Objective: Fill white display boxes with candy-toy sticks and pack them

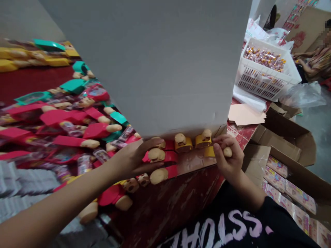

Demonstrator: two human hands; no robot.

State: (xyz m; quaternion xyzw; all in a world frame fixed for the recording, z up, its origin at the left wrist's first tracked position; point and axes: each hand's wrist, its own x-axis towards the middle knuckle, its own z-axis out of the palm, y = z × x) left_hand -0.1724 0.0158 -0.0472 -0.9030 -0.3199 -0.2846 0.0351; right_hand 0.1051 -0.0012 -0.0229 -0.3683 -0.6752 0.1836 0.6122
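Note:
A cardboard box (pixel 191 161) lies before me with its large grey lid panel (pixel 165 69) standing upright. Inside it are red toys and yellow toys with beige, animal-like heads. My left hand (pixel 137 155) reaches in from the left, its fingers around a red toy (pixel 156 155) by the beige head. Below that hand, another red toy (pixel 159 175) lies at the box's near side. At the right end, my right hand (pixel 230 155) is closed around a yellow toy (pixel 210 151), whose beige head pokes out between the fingers. Two yellow toys (pixel 183 143) sit along the back wall.
Loose pink toys (pixel 57 119), green ones and yellow ones cover the red table at left, beside stacked grey-white cards (pixel 23 182). At right are a white crate (pixel 269 75) of small wrapped items, peach card sheets (pixel 247 114) and a carton with pink packs (pixel 297 196). Another person sits far right.

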